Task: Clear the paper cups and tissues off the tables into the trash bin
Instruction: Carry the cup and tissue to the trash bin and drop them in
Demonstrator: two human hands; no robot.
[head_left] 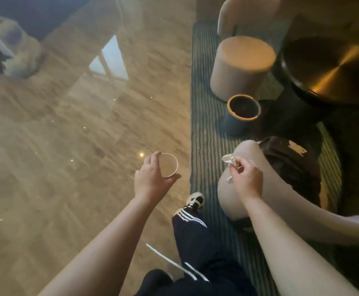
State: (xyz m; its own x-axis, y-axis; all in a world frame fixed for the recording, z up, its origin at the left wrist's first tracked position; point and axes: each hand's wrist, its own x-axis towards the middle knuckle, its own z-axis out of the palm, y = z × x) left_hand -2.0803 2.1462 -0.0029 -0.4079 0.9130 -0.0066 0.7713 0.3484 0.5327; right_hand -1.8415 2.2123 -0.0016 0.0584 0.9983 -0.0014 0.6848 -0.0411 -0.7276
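While a glossy marble floor (67,135) fills the left half of the head view, a blurred pale object (14,50) sits at the far upper left; what it is cannot be told. Moving right, the left hand (153,178) reaches out over the floor and grips a paper cup (170,165) from the side, fingers curled over the far rim and thumb under the near edge. The cup is tipped so its open mouth faces the camera, and its inside looks bare. Below the hands, a leg in dark trousers with white stripes (195,231) ends in a black and white shoe (195,200) at the edge of a striped green rug (204,129). On the rug, a small dark trash bin (243,112) with an orange rim stands upright, just in front of a round beige stool (242,67). Nearer the camera, the right hand (246,178) pinches a crumpled white tissue (229,159) between thumb and fingertips, held above the beige arm of an armchair (234,189). Both cup and tissue are in the air, short of the bin. At the far right stands a round dark table (332,67) with a brassy sheen.
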